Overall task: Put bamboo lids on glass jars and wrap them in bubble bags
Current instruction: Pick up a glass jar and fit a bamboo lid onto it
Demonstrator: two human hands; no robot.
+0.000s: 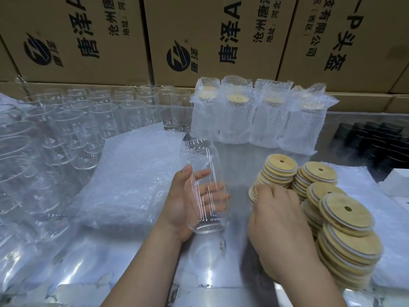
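Note:
My left hand (pixel 188 204) holds a clear glass jar (pixel 204 171) upright above the table, fingers wrapped round its lower half; the jar has no lid. My right hand (pixel 276 220) reaches onto the stacks of round bamboo lids (pixel 345 220) at the right, its fingers curled on a lid (pixel 252 194) at the near edge of one stack. A pile of flat bubble bags (pixel 132 173) lies left of the jar. Several lidded jars wrapped in bubble bags (pixel 259 116) stand in a row behind.
Rows of empty glass jars (pixel 93 120) fill the left and back left. Cardboard boxes (pixel 217 38) form a wall behind. Black items (pixel 374 142) sit at the far right, a white box (pixel 396 182) beside them. The table is covered in shiny plastic film (pixel 110 262).

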